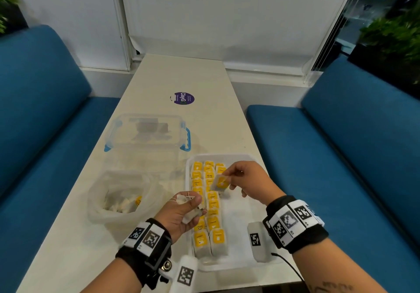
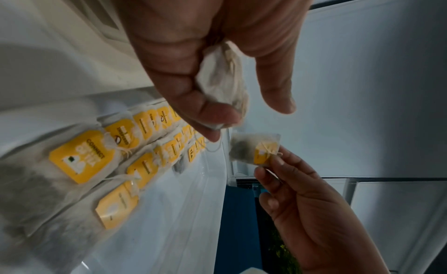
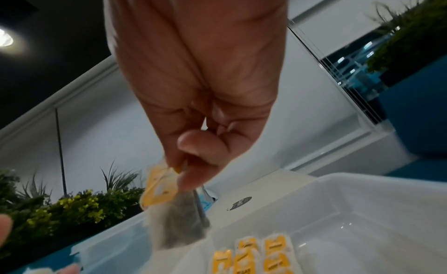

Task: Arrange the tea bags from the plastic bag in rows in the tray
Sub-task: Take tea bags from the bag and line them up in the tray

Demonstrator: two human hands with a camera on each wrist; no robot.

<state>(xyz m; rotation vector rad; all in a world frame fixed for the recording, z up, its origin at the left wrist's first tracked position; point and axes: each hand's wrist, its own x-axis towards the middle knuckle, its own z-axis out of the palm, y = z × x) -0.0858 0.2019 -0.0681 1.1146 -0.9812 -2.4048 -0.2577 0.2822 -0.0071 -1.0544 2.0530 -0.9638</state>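
Both hands hover over the white tray [image 1: 241,204] at the near right of the bench [image 1: 159,81]. The right hand [image 1: 250,180] pinches one tea bag [image 1: 221,182] by its yellow tag between thumb and fingertips; the bag hangs free above the tray's far rows, touching nothing below. From the left wrist view the same tea bag [image 2: 254,150] dangles beside the left fingers. The left hand [image 1: 181,213] has its fingers curled round a small bunch of tea bags [image 2: 222,81], pale paper and strings showing between thumb and palm.

Inside the tray, tea bags in rows [image 1: 208,204] lie with yellow tags up, filling its left part in overlapping lines from near edge to far; the right part of the tray floor is bare. Just left of the tray stands the crumpled clear plastic bag [image 1: 120,195], open at the top, with more tea bags heaped inside. Behind it sits a clear lidded box [image 1: 147,133] with blue clips, and farther along the bench a round purple sticker [image 1: 184,98]. Blue seats [image 1: 341,147] flank the bench on both sides.
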